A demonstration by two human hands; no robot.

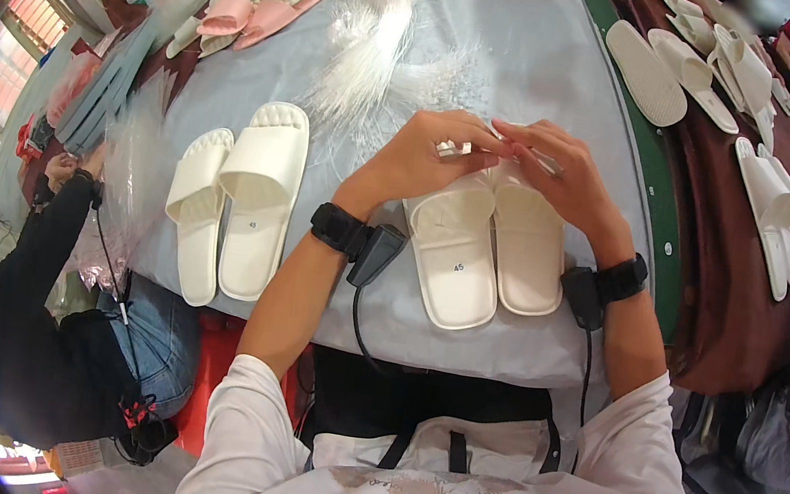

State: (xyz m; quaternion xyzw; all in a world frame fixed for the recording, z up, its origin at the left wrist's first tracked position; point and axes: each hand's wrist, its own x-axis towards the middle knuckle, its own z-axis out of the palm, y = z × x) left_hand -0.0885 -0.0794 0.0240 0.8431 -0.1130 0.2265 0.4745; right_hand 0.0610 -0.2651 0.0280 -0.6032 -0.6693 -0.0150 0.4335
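A pair of white slide slippers lies in front of me, the left slipper [453,265] beside the right slipper [532,266], toes pointing away. Over their toe ends my left hand [428,156] and my right hand [565,170] meet, fingers bent and tips pinched close together. Whatever the fingertips hold is too small or hidden to make out. Small white bits show between the fingers of both hands. Just beyond lies a loose heap of thin clear plastic strands [368,41]. Black wristbands with small boxes and cables circle both my wrists.
Another white slipper pair [256,197] lies to the left on the grey tablecloth [346,311]. Pink slippers [265,22] and clear plastic bags [131,149] are at the far left. More white slippers [770,199] lie on the brown-covered table at right. People work on both sides.
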